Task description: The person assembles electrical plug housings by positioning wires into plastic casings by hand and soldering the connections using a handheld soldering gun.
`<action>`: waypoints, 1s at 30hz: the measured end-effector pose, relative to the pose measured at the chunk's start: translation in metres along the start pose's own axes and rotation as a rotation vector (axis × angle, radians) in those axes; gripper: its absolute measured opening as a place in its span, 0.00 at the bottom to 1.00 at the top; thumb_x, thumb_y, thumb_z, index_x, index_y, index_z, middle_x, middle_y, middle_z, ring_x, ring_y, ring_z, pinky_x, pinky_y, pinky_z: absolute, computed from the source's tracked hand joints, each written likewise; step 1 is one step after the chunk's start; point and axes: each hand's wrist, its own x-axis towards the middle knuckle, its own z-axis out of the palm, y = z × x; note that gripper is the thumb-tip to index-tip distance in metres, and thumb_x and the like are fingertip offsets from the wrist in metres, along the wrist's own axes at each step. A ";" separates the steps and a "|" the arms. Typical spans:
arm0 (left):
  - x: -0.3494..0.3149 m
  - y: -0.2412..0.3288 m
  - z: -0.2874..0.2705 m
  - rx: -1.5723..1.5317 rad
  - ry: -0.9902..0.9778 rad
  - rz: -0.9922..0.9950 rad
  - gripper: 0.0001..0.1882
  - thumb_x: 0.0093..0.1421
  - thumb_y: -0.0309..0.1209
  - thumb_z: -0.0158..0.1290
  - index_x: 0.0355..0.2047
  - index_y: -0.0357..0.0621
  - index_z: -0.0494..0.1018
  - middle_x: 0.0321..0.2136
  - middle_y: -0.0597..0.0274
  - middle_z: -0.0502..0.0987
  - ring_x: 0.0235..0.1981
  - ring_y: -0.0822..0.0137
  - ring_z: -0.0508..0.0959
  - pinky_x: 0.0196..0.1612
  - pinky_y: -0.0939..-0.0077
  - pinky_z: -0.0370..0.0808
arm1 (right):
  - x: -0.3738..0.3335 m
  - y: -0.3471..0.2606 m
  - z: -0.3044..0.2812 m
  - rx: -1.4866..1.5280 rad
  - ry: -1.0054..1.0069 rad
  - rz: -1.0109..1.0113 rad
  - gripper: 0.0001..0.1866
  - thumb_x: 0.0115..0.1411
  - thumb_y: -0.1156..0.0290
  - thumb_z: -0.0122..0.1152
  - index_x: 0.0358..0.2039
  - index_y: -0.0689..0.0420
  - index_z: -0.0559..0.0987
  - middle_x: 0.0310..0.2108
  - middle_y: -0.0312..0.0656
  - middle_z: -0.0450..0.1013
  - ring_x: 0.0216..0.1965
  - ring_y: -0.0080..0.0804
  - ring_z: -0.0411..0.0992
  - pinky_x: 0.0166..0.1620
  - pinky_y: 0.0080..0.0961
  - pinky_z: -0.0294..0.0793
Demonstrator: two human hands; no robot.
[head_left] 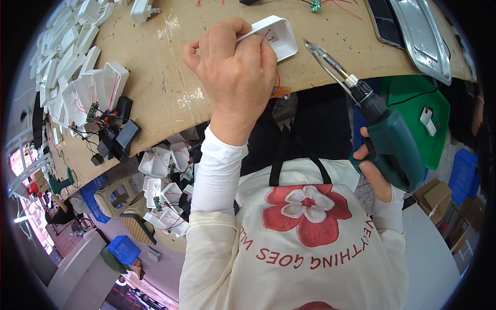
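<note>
My left hand is closed on a white plastic housing over the table's near edge, its fingers reaching into the open side. Inside the housing, short red wires lie by metal contacts. A small orange-brown circuit board hangs on a red wire just below it. In my right hand is a dark green soldering gun, gripped by its handle. The metal tip points up and left, a little right of the housing and apart from it.
White housings pile up at the table's left, several with wires and black parts. More housings sit below the edge. A phone and metal tray lie at the right, above a green bin. The brown table has loose wires.
</note>
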 end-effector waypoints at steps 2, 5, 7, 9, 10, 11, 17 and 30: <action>0.001 0.000 -0.001 0.010 -0.008 -0.005 0.01 0.41 0.27 0.55 0.18 0.45 0.74 0.29 0.68 0.69 0.32 0.67 0.68 0.41 0.66 0.55 | 0.001 0.004 0.001 -0.013 -0.029 -0.009 0.26 0.46 0.74 0.63 0.48 0.61 0.69 0.45 0.44 0.70 0.31 0.25 0.71 0.38 0.23 0.70; 0.000 0.000 0.001 0.007 0.005 -0.001 0.02 0.40 0.26 0.56 0.18 0.45 0.74 0.28 0.68 0.69 0.31 0.66 0.67 0.39 0.67 0.55 | 0.004 0.004 0.005 0.017 -0.056 -0.008 0.26 0.46 0.76 0.62 0.48 0.60 0.70 0.44 0.43 0.71 0.31 0.24 0.71 0.38 0.23 0.70; 0.001 0.000 0.001 0.002 0.005 -0.001 0.02 0.40 0.26 0.56 0.18 0.45 0.74 0.28 0.68 0.69 0.31 0.66 0.67 0.39 0.67 0.55 | 0.006 0.001 0.009 0.057 -0.017 0.023 0.26 0.46 0.76 0.62 0.48 0.61 0.70 0.43 0.42 0.71 0.31 0.24 0.71 0.38 0.23 0.70; 0.001 0.000 0.001 -0.005 0.005 0.000 0.02 0.40 0.26 0.56 0.18 0.45 0.74 0.28 0.68 0.69 0.31 0.66 0.67 0.39 0.67 0.55 | 0.009 -0.002 0.011 0.052 -0.020 0.053 0.26 0.47 0.75 0.62 0.49 0.61 0.69 0.43 0.41 0.71 0.31 0.24 0.71 0.38 0.23 0.70; 0.001 0.000 0.001 -0.007 0.007 0.002 0.03 0.40 0.26 0.56 0.18 0.45 0.73 0.28 0.67 0.69 0.31 0.66 0.67 0.38 0.67 0.55 | 0.010 -0.002 0.011 0.048 -0.022 0.080 0.26 0.47 0.75 0.61 0.49 0.60 0.69 0.42 0.41 0.71 0.32 0.24 0.70 0.38 0.23 0.70; 0.000 0.000 0.001 -0.009 0.008 0.005 0.03 0.39 0.26 0.56 0.18 0.45 0.73 0.28 0.67 0.69 0.31 0.65 0.67 0.38 0.67 0.55 | 0.012 0.000 0.011 0.048 -0.024 0.080 0.26 0.47 0.75 0.61 0.49 0.60 0.69 0.42 0.41 0.71 0.32 0.24 0.70 0.38 0.23 0.70; 0.002 0.003 -0.001 -0.045 -0.012 -0.019 0.02 0.42 0.24 0.55 0.20 0.40 0.76 0.28 0.62 0.71 0.30 0.64 0.69 0.36 0.72 0.63 | 0.017 0.003 0.013 0.018 -0.062 0.074 0.27 0.48 0.73 0.61 0.51 0.60 0.68 0.43 0.42 0.70 0.32 0.23 0.70 0.38 0.23 0.70; 0.001 0.003 0.001 -0.100 0.004 -0.027 0.04 0.40 0.25 0.55 0.19 0.40 0.72 0.30 0.63 0.68 0.32 0.62 0.68 0.38 0.68 0.60 | 0.032 -0.003 0.024 0.010 0.037 -0.102 0.21 0.46 0.78 0.67 0.42 0.62 0.73 0.27 0.38 0.75 0.28 0.24 0.73 0.32 0.21 0.74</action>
